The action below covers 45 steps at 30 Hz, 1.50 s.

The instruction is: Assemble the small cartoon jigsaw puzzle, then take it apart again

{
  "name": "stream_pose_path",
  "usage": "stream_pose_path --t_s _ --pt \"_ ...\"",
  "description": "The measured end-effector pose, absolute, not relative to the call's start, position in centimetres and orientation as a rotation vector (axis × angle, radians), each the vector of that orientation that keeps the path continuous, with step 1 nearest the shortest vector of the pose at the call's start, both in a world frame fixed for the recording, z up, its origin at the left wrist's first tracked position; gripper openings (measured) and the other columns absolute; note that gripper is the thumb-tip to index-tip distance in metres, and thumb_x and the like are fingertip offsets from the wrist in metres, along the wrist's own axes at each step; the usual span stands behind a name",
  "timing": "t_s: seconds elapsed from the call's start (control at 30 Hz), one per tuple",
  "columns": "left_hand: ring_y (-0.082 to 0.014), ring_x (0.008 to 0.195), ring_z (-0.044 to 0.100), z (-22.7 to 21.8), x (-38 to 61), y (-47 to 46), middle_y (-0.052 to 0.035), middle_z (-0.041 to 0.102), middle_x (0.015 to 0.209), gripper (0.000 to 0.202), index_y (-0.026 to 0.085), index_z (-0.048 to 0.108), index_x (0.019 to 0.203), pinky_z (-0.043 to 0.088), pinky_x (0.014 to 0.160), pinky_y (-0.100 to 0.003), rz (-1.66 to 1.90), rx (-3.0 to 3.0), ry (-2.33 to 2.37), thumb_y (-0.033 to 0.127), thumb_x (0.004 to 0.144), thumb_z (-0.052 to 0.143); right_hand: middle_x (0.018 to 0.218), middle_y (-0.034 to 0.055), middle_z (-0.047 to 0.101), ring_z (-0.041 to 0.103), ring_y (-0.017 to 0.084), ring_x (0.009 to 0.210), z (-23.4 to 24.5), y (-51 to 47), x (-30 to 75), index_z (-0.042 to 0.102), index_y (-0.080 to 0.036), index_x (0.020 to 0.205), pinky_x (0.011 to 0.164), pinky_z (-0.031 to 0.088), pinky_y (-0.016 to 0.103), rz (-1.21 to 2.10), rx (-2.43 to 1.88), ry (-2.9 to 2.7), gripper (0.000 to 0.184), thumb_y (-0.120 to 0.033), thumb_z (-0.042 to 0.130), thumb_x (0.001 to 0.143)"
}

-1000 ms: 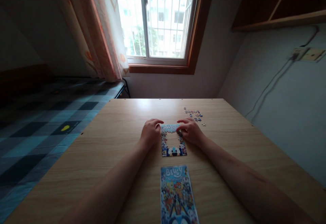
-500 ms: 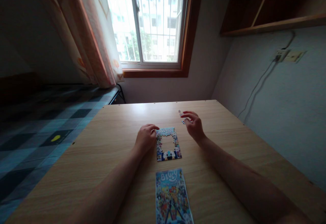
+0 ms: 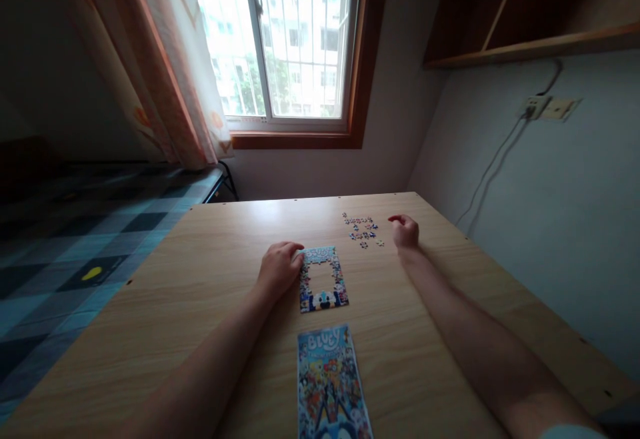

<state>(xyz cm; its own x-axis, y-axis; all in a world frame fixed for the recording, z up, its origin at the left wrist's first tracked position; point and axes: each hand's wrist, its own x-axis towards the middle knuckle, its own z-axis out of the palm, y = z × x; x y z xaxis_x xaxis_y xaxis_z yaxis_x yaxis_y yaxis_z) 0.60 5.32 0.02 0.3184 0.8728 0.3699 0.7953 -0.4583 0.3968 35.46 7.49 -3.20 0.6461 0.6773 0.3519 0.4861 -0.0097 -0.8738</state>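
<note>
A partly assembled jigsaw puzzle (image 3: 343, 286) lies on the table, its border joined around an opening that shows bare wood. My left hand (image 3: 281, 269) rests at its upper left edge, fingers loosely stretched out and fingertips by the corner. Several loose puzzle pieces (image 3: 363, 234) are scattered beyond the puzzle, to its right. My right hand (image 3: 406, 231) is to the right of those pieces, apart from them. Its fingers are curled together toward the left; whatever may be between them is too small to make out. Nearest me is a printed Bluey picture sheet (image 3: 333, 386).
The wooden table (image 3: 210, 332) reaches toward the wall below a barred window (image 3: 295, 46). At left stand a bed with a checked cover (image 3: 150, 222) and a curtain (image 3: 170, 79). A cable (image 3: 487, 166) hangs from the socket on the right wall, under a wooden shelf (image 3: 530, 46).
My right hand has moved right, off the loose pieces, and more of them show now. My left hand stays at the puzzle's edge. The view has shifted slightly.
</note>
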Motion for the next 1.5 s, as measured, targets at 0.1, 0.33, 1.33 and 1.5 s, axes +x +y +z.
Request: stream_pose_path --t_s 0.1,0.33,1.33,1.5 --pt "-0.0281 0.107 0.062 -0.1 0.6 5.3 -0.008 0.073 0.109 0.026 0.019 0.074 0.103 0.046 0.099 -0.042 0.822 2.423 1.559 0.027 0.087 0.056 0.077 0.0043 0.072 0.063 0.02 0.073 -3.2 7.7 34.9 0.078 -0.018 0.078 0.069 0.045 0.026 0.249 -1.688 -1.102 0.033 -0.022 0.047 0.067" --pt "-0.0277 0.107 0.063 -0.1 0.6 5.4 -0.0089 0.073 0.11 0.026 0.018 0.074 0.104 0.046 0.099 -0.042 0.843 2.411 1.553 0.027 0.087 0.055 0.081 0.0018 0.074 0.064 0.017 0.074 -2.7 7.2 34.6 0.08 -0.022 0.083 0.071 0.046 0.024 0.231 -1.873 -1.289 0.03 -0.022 0.052 0.074" --pt "-0.026 0.104 0.063 0.2 0.9 5.1 -0.0082 0.074 0.107 0.031 0.019 0.073 0.104 0.047 0.098 -0.041 0.836 2.383 1.552 0.031 0.091 0.048 0.087 0.004 0.076 0.068 0.018 0.078 -1.2 6.1 34.6 0.08 -0.024 0.091 0.066 0.043 0.024 0.201 -2.09 -1.58 0.021 -0.036 0.07 0.076" --pt "-0.0258 0.104 0.063 0.0 0.8 5.2 -0.0082 0.074 0.108 0.031 0.019 0.073 0.104 0.047 0.099 -0.04 0.833 2.389 1.556 0.032 0.091 0.048 0.088 0.0046 0.076 0.068 0.018 0.082 -1.5 6.7 35.1 0.079 -0.021 0.089 0.067 0.043 0.023 0.24 -2.074 -1.6 0.02 -0.036 0.071 0.077"
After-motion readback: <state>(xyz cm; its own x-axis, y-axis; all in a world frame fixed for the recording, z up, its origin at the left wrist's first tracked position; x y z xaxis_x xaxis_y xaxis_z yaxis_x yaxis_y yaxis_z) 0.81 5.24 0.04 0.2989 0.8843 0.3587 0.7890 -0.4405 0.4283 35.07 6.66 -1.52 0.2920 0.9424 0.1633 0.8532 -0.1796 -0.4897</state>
